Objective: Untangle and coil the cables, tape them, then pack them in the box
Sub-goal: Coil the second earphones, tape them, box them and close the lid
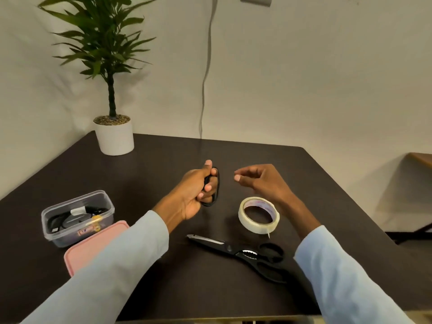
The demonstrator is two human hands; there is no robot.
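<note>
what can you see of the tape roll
The tape roll is a ring of pale, translucent-looking tape on a whitish core with faint reddish print inside. It lies flat on the dark table, just beyond the scissors' handles and below the right hand, which does not touch it. A short loose end sticks out toward the scissors.

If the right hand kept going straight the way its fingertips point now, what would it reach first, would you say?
The right hand points across toward the left hand, so it would likely first meet the coiled black cable gripped there. Nothing shows in the gap between them, though depth is hard to judge from one view.
</note>
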